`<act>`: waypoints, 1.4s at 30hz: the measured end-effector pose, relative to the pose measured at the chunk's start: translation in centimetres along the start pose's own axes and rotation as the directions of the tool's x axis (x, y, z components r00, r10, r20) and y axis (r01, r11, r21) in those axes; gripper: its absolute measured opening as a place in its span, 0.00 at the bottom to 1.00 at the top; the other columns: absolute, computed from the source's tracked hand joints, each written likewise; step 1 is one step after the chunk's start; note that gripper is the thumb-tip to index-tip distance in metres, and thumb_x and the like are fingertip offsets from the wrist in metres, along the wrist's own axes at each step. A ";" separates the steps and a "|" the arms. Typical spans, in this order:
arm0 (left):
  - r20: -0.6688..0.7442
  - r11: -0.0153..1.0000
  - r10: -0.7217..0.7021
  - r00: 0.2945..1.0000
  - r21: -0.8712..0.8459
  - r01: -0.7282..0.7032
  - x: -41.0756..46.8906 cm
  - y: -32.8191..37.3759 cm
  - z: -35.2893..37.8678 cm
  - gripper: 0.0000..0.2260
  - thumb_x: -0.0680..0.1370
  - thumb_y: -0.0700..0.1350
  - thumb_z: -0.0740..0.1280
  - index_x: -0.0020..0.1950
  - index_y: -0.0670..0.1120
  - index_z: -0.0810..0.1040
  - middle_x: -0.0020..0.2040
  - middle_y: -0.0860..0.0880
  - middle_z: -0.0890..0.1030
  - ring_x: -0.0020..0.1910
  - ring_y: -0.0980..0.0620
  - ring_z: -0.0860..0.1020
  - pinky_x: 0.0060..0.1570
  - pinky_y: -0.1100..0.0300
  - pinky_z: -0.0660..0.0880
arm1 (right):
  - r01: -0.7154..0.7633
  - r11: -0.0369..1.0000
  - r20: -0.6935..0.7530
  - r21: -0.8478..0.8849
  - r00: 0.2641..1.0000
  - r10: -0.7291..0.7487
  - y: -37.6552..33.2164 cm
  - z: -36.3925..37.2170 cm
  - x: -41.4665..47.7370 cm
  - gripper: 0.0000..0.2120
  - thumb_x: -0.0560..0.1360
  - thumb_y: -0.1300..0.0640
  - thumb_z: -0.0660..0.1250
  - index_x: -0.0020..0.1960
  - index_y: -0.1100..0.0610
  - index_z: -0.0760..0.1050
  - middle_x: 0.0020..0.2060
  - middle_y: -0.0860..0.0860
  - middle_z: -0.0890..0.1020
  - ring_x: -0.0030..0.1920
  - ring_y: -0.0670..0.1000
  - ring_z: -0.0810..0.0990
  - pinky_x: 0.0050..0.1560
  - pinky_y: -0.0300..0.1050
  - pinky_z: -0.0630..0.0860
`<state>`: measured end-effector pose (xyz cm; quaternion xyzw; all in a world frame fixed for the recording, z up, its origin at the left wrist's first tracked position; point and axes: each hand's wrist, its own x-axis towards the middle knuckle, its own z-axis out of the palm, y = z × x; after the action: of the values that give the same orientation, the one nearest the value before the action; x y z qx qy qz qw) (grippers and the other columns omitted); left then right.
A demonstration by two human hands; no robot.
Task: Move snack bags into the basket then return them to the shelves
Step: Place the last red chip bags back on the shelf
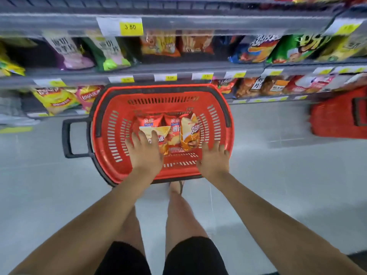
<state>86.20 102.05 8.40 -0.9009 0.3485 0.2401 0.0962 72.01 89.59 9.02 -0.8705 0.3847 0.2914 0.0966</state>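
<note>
A red plastic basket (pixel 111 139) with black handles stands on the floor in front of the shelves. Several snack bags lie in it: a yellow-and-orange bag (pixel 161 133) at the left, red bags (pixel 172 124) behind it, and an orange bag (pixel 188 133) standing at the right. My left hand (pixel 146 153) reaches into the basket with fingers spread, its tips at the yellow-and-orange bag. My right hand (pixel 213 159) hovers over the basket's near right side, fingers straight, holding nothing.
Shelves of snack bags (pixel 111 52) with yellow price tags (pixel 130 27) run along the back. A second red basket (pixel 337 118) sits on the floor at the right. My bare legs and a sandalled foot (pixel 176 185) stand just behind the basket on grey tile.
</note>
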 end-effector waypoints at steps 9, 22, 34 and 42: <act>0.178 0.983 -0.096 0.979 -0.135 0.121 6.5 1.1 15.5 0.38 0.74 0.54 0.68 0.77 0.49 0.51 0.75 0.34 0.54 0.73 0.33 0.57 0.69 0.40 0.58 | -0.195 0.963 0.282 0.185 0.950 0.138 0.6 14.4 9.5 0.35 0.75 0.57 0.66 0.76 0.50 0.51 0.68 0.63 0.65 0.69 0.64 0.63 0.66 0.57 0.64; 0.091 0.978 -0.044 0.995 -0.199 0.061 22.2 0.2 34.3 0.42 0.73 0.63 0.69 0.78 0.59 0.47 0.77 0.35 0.44 0.75 0.32 0.51 0.67 0.30 0.57 | -0.299 0.895 0.135 0.331 0.954 0.268 1.0 30.5 29.2 0.47 0.74 0.49 0.71 0.78 0.44 0.40 0.66 0.66 0.67 0.66 0.66 0.68 0.64 0.57 0.69; -0.024 0.947 0.031 0.999 -0.318 -0.037 23.5 -0.3 35.8 0.43 0.70 0.57 0.75 0.78 0.61 0.53 0.76 0.35 0.52 0.72 0.31 0.54 0.58 0.36 0.70 | -0.154 0.700 -0.039 0.697 0.967 0.251 1.0 32.8 31.1 0.48 0.66 0.61 0.78 0.76 0.43 0.56 0.61 0.54 0.77 0.59 0.55 0.76 0.56 0.47 0.75; -0.020 0.970 -0.025 0.999 -0.243 0.020 18.2 -0.6 23.8 0.43 0.70 0.50 0.75 0.77 0.61 0.54 0.73 0.37 0.58 0.67 0.32 0.60 0.53 0.42 0.75 | -0.119 0.865 -0.068 0.488 0.982 0.174 -1.7 21.8 22.7 0.39 0.73 0.55 0.71 0.76 0.40 0.54 0.55 0.58 0.74 0.55 0.60 0.76 0.53 0.52 0.73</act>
<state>89.60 100.04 -21.28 -0.9125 0.3074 0.2694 -0.0158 75.90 85.41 -21.95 -0.8020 0.5147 0.1446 0.2664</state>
